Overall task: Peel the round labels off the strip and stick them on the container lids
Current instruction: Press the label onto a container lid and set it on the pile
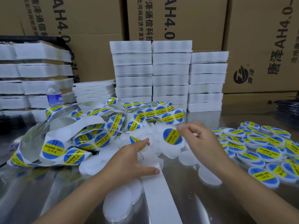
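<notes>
The right hand (199,140) pinches a round label (171,136) by its edge over bare white lids (169,153), while the left hand (129,159), fingers spread, presses the backing strip (161,199) onto the counter (210,207).

Right hand (198,140) pinches label (171,136); left hand (129,159) presses strip (161,201).

Label strip (84,131) left; labelled lids (265,147) right.
</notes>
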`<action>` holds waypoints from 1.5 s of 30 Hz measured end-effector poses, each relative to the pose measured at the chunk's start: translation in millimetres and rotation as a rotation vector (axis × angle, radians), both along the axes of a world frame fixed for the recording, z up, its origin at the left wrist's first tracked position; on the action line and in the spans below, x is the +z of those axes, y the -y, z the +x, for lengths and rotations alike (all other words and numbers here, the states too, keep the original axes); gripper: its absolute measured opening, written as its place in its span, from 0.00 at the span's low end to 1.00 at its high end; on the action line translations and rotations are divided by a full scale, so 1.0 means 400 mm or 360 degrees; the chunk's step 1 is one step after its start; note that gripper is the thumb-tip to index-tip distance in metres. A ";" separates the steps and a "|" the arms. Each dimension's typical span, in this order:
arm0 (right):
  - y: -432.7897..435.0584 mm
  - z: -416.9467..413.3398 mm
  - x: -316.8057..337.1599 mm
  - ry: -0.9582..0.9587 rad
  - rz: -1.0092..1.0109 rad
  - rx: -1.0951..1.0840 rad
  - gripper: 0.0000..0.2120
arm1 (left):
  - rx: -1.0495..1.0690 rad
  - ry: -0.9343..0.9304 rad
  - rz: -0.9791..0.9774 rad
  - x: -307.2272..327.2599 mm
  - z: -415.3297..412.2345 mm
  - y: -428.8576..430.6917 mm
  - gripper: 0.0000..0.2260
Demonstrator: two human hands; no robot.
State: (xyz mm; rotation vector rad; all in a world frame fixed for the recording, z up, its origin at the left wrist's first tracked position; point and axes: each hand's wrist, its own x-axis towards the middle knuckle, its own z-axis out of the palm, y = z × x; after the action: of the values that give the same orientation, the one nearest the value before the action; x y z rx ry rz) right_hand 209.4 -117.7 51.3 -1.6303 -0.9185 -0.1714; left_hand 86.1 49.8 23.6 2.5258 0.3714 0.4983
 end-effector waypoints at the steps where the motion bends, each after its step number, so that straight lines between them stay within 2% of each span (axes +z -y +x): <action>1: 0.003 0.019 -0.002 0.0007 -0.0103 -0.0138 0.08 | -0.0006 -0.0003 -0.0002 0.000 0.000 0.000 0.38; 2: 0.006 0.035 -0.007 0.0062 -0.0281 -0.0277 0.05 | -0.0011 -0.0007 -0.0005 0.000 -0.001 0.001 0.38; 3: 0.010 0.047 -0.014 0.0170 -0.0523 -0.0425 0.07 | -0.0015 -0.0012 -0.0006 0.000 -0.002 0.002 0.38; 6: 0.013 0.074 -0.048 0.0422 -0.1215 -0.0625 0.26 | -0.0008 -0.0038 -0.0001 0.002 -0.002 0.004 0.38; 8: 0.010 0.081 -0.066 0.0357 -0.1334 -0.0564 0.36 | -0.0004 -0.0053 0.0003 0.001 -0.002 0.004 0.37; 11: 0.006 0.086 -0.087 0.0408 -0.1321 -0.0494 0.41 | -0.0007 -0.0036 -0.0012 0.001 -0.002 0.008 0.36; 17: -0.005 0.081 -0.095 0.0534 -0.1268 -0.0514 0.39 | 0.0084 0.0019 -0.0020 0.003 -0.001 0.012 0.24; 22: -0.003 0.080 -0.085 0.0634 -0.1127 -0.0557 0.41 | 0.0042 0.0125 -0.0108 0.003 0.002 0.008 0.12; 26: -0.008 0.067 -0.071 0.0590 -0.0812 -0.0482 0.44 | 0.0015 0.0181 -0.0355 0.009 0.004 0.011 0.12; 28: -0.011 0.058 -0.068 0.0499 -0.0571 -0.0290 0.43 | 0.0007 0.0206 -0.0552 0.011 0.004 0.017 0.13; 31: -0.022 0.038 -0.071 0.0449 -0.0216 -0.0039 0.44 | -0.0006 0.0249 -0.0782 0.012 0.006 0.029 0.07; 33: -0.027 0.022 -0.075 0.0442 -0.0089 0.0079 0.45 | 0.0000 0.0260 -0.0882 0.011 0.006 0.038 0.09; 36: -0.031 0.005 -0.080 0.0568 -0.0095 0.0189 0.45 | 0.0022 0.0234 -0.1055 0.016 0.007 0.046 0.14; 40: -0.028 -0.001 -0.078 0.0676 -0.0069 0.0249 0.47 | 0.0011 0.0268 -0.1291 0.024 0.005 0.039 0.08; 45: -0.024 -0.007 -0.077 0.0786 -0.0091 0.0295 0.47 | -0.0101 0.0234 -0.1435 0.031 -0.003 0.042 0.06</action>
State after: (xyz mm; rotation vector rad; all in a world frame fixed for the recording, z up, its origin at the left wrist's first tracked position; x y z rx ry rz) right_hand 206.7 -108.2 20.5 -1.5715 -1.4550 -0.4347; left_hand 84.9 33.0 36.2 1.6148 0.3528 0.3708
